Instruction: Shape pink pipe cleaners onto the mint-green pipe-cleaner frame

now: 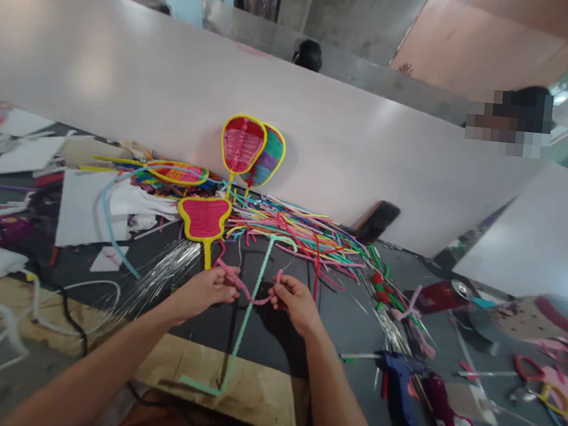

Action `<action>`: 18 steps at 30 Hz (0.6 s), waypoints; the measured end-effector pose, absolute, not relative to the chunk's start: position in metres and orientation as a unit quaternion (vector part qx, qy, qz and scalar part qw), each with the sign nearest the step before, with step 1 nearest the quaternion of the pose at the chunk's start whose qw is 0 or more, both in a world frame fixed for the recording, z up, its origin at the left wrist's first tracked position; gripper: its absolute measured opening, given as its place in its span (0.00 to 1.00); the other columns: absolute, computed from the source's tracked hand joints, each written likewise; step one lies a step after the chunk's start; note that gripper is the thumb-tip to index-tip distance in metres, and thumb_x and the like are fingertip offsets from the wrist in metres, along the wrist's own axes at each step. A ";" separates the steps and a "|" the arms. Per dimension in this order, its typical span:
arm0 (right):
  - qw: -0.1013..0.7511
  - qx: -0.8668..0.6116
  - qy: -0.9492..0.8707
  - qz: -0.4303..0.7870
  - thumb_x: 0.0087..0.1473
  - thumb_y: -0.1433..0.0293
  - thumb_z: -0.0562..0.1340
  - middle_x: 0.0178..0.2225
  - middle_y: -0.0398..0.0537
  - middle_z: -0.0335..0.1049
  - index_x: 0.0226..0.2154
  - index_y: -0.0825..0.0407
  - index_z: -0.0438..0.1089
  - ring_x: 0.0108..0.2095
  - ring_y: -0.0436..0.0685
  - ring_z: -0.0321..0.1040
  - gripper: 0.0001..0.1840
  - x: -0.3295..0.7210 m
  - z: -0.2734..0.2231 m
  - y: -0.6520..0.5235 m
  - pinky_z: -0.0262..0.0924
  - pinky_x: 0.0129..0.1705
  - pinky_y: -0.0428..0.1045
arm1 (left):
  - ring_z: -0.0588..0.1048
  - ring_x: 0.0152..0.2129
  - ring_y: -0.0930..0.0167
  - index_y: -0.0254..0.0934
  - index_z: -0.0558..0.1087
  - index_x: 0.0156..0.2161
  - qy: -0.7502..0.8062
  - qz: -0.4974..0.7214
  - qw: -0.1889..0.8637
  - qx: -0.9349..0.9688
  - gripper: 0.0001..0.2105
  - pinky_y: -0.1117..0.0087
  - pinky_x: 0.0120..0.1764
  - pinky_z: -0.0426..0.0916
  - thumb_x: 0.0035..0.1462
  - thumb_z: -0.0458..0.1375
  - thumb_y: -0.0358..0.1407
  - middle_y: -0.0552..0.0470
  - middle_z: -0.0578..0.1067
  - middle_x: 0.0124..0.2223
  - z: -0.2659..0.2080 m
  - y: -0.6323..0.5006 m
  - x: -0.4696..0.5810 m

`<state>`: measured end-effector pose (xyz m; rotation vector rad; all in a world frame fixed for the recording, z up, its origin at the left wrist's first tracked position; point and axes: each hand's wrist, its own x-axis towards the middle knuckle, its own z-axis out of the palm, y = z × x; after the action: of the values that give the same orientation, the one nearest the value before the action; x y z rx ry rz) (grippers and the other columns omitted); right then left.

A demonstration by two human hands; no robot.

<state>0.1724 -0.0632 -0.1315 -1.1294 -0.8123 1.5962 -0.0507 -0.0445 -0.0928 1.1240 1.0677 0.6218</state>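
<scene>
A pink pipe cleaner [244, 290] sags in a curve between my two hands. My left hand [211, 290] is closed on its left part, and my right hand [294, 301] pinches its other end. Running lengthwise between the hands is a mint green pipe cleaner [251, 303], hooked at the far end and bent sideways at the near end; the pink one crosses it. Just beyond my left hand lies a pink, yellow-rimmed, fan-shaped piece [204, 219] with a yellow handle. Thin wire shows near both hands.
A heap of coloured pipe cleaners [292, 230] lies along the white partition [175, 89], where two finished fans [243, 145] and a phone [378, 222] lean. Silvery wires [165, 272] lie left. At right are a blue glue gun [398, 385], soda can [444, 295] and scissors [530, 371].
</scene>
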 end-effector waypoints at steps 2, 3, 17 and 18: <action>0.476 -0.474 -0.351 0.652 0.40 0.63 0.69 0.23 0.43 0.72 0.33 0.55 0.70 0.21 0.47 0.65 0.17 0.171 -0.135 -0.063 0.61 0.22 0.43 | 0.76 0.35 0.66 0.33 0.66 0.49 0.516 0.260 0.645 0.500 0.26 0.67 0.37 0.70 0.43 0.63 0.38 0.45 0.75 0.41 -0.096 -0.048 -0.069; 0.471 -0.478 -0.358 0.649 0.40 0.63 0.69 0.23 0.42 0.71 0.33 0.55 0.70 0.21 0.47 0.66 0.17 0.170 -0.138 -0.063 0.61 0.23 0.43 | 0.76 0.34 0.66 0.33 0.65 0.50 0.534 0.266 0.628 0.500 0.28 0.67 0.36 0.71 0.43 0.63 0.39 0.44 0.76 0.41 -0.096 -0.050 -0.077; 0.502 -0.471 -0.346 0.637 0.43 0.64 0.68 0.24 0.41 0.71 0.36 0.53 0.71 0.20 0.45 0.64 0.16 0.173 -0.132 -0.066 0.58 0.22 0.41 | 0.68 0.12 0.74 0.34 0.68 0.48 0.557 0.340 0.577 0.491 0.24 0.77 0.16 0.61 0.48 0.61 0.44 0.57 0.71 0.17 -0.080 -0.068 -0.095; 0.514 -0.464 -0.337 0.637 0.44 0.64 0.68 0.24 0.41 0.71 0.36 0.52 0.70 0.20 0.45 0.63 0.16 0.174 -0.131 -0.065 0.57 0.22 0.41 | 0.70 0.14 0.73 0.34 0.69 0.47 0.549 0.342 0.594 0.479 0.23 0.76 0.18 0.63 0.48 0.60 0.45 0.55 0.73 0.19 -0.082 -0.067 -0.091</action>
<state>0.1742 -0.0655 -0.1314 -1.1160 -0.8102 1.5318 -0.0910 -0.0673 -0.0821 1.1139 1.2760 0.7938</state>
